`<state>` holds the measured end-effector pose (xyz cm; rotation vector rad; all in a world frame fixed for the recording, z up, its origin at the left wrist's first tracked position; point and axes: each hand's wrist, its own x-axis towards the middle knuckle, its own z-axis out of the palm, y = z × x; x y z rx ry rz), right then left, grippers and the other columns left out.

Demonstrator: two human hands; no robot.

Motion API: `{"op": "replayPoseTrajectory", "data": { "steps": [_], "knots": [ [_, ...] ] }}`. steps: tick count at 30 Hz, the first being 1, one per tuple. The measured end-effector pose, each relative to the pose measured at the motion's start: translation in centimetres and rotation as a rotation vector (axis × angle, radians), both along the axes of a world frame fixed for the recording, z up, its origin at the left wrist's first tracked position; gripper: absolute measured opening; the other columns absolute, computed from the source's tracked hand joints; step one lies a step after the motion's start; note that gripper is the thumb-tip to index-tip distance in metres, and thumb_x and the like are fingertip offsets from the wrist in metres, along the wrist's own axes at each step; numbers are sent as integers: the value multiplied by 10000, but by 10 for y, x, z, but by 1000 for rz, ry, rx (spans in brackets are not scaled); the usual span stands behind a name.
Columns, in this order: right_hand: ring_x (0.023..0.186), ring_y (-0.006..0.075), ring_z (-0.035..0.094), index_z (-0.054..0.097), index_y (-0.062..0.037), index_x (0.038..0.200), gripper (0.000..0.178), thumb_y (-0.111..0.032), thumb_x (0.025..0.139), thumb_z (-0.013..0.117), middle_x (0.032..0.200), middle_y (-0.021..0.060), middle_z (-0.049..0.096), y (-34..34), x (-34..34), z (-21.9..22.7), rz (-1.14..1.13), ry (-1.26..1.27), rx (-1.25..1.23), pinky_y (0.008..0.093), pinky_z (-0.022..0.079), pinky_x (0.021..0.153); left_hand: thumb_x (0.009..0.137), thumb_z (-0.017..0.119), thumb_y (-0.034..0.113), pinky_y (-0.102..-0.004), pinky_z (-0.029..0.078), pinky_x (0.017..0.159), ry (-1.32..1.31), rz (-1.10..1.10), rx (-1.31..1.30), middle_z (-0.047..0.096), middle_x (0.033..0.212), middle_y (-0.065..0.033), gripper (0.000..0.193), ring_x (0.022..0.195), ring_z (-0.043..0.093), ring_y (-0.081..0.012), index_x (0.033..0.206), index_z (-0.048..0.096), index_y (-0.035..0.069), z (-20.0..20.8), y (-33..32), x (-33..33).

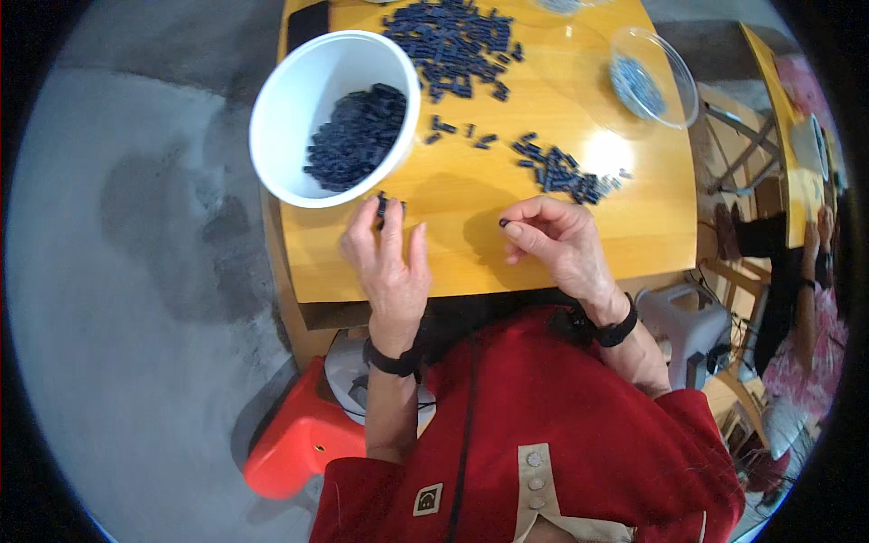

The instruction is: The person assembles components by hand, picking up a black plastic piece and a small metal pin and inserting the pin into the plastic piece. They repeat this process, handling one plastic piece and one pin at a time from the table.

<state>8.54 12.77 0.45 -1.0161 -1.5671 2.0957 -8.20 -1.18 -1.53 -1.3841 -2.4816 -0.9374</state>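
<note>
My right hand [566,249] is over the table's near part, thumb and forefinger pinching a small black piece [504,223]. My left hand [389,262] reaches just below the rim of a white bowl [272,118], fingers spread and thumb apart. At its fingertips are a few small black pieces [382,206], partly hidden by the fingers. Many short black pieces [358,136] fill the lower part of the bowl. Beyond my right hand lies a loose cluster of black pieces [557,167], with small shiny bits at its right end.
A large heap of black pieces [453,41] covers the table's [489,262] far part. A clear round container [683,95] with small bluish-silver items stands far right. A dark flat object [308,25] lies far left. Below are a red stool [299,443] and a grey stool [683,321]; another person sits at right.
</note>
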Motion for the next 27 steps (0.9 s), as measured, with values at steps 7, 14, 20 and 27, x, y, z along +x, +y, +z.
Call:
{"op": "replayPoseTrajectory", "data": {
  "steps": [7, 14, 20, 27],
  "knots": [
    [762, 132, 679, 657, 24, 1080, 162, -13, 923, 636, 878, 68, 693, 0, 30, 13, -40, 189, -367, 259, 575, 719, 830, 660, -45, -348, 500, 877, -341, -265, 179, 627, 1108, -160, 264, 1010, 629, -278, 1090, 682, -9, 41, 16, 47],
    [713, 95, 642, 658, 8, 961, 57, -30, 919, 651, 817, 44, 674, -6, 46, 18, -21, 236, -270, 232, 546, 648, 803, 682, -75, -321, 527, 761, -341, -488, 155, 671, 967, -136, 228, 882, 659, -257, 1022, 695, -15, 50, 28, 71],
    [706, 58, 586, 654, 13, 917, 82, -66, 902, 673, 781, 17, 649, -13, 55, 21, 38, 44, 101, 226, 500, 632, 758, 721, -56, -375, 505, 706, -371, -441, 34, 653, 917, -105, 235, 822, 632, -279, 975, 680, 25, 45, 22, 82],
    [691, 50, 588, 661, -2, 957, 91, -77, 910, 679, 782, 10, 657, -12, 69, 17, 17, 68, 33, 221, 506, 611, 795, 706, -48, -304, 504, 711, -640, -394, 65, 670, 862, -106, 131, 785, 648, -213, 915, 676, -7, 42, 24, 92]
  ]
}}
